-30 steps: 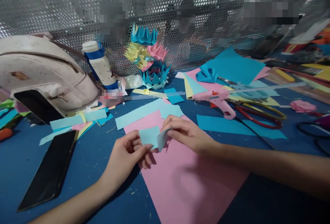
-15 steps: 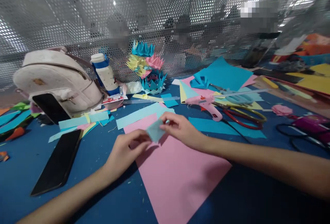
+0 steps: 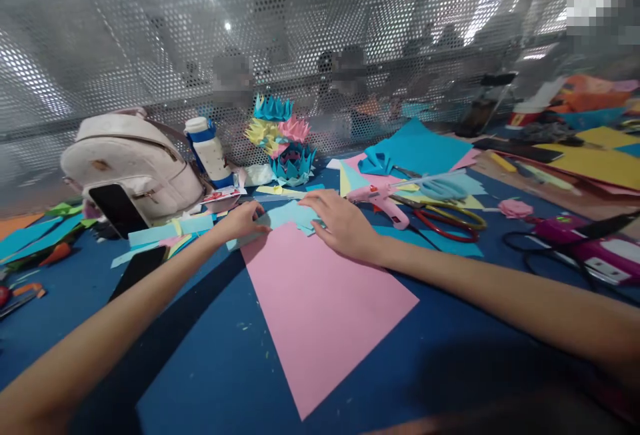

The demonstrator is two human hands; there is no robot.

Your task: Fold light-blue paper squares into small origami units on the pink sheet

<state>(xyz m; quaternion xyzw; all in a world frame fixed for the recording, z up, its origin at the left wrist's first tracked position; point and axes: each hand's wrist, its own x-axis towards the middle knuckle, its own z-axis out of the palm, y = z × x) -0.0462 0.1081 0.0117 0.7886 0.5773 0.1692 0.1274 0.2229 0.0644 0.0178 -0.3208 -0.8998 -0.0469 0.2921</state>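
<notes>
Light-blue paper [image 3: 284, 215] is found at the pink sheet's [image 3: 325, 301] far end, at eleven o'clock from its middle. Its left part is touched by the left hand [image 3: 241, 221]; thumb and forefinger are parted, and whether paper is pinched cannot be told. Its right part is partly covered by the right hand [image 3: 345, 227], fingers bent, thumb set apart; any grip cannot be confirmed. A pink glue gun [image 3: 383, 200] is sited at one o'clock.
</notes>
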